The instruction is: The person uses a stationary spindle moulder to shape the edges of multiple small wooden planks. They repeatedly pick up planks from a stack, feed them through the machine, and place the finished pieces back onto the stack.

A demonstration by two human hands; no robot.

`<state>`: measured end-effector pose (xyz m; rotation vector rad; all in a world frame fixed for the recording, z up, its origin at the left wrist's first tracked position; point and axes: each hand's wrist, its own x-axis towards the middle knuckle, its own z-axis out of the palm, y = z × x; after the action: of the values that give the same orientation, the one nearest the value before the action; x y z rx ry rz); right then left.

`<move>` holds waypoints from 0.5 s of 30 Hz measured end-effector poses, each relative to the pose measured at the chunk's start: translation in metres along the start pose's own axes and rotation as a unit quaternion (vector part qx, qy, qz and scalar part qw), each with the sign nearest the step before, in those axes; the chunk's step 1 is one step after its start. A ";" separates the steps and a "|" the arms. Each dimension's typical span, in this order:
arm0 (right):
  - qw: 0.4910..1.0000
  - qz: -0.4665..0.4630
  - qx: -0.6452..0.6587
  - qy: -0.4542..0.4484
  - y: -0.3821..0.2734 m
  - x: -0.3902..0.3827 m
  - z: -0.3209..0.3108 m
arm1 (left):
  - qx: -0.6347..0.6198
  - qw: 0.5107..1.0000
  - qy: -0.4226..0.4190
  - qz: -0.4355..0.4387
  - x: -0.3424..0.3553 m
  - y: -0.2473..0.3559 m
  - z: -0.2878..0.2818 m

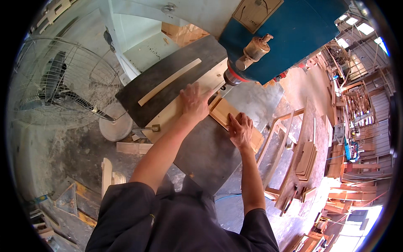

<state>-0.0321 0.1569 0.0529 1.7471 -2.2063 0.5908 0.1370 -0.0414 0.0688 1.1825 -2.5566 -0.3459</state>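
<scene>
A flat, light-brown wooden board (222, 108) lies at a slant on the grey metal machine table (205, 157). My right hand (241, 131) presses on it, fingers bent over its top. To the left, my left hand (195, 103) lies with fingers spread on a pale wooden strip (166, 122) fixed across the table; its thumb side is close to the board's far left end. Just beyond both hands, a spindle chuck (231, 77) with a red ring points down and sideways. What the left fingertips touch beneath them is hidden.
A thin wooden slat (170, 82) rests on the dark table part. The teal machine head (281, 38) overhangs the far side. A caged floor fan (63, 82) stands left. A wooden frame (279, 147) and stacked boards (306, 161) are at right. Offcuts (132, 148) lie left of the table.
</scene>
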 end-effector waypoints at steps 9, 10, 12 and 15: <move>1.000 0.015 -0.006 -0.016 -0.009 0.010 0.003 | 0.010 0.997 0.027 0.072 -0.014 -0.025 -0.005; 1.000 0.020 -0.013 -0.016 -0.011 0.011 0.004 | 0.011 0.995 0.044 0.085 -0.017 -0.028 -0.004; 0.999 0.022 -0.019 -0.018 -0.016 0.015 0.005 | 0.015 0.994 0.055 0.091 -0.019 -0.030 -0.001; 1.000 0.024 -0.017 -0.006 -0.015 0.015 0.010 | 0.017 0.996 0.035 0.085 -0.019 -0.026 -0.001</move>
<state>-0.0204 0.1360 0.0530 1.6900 -2.2597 0.5511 0.1674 -0.0430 0.0576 0.9616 -2.5869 -0.2185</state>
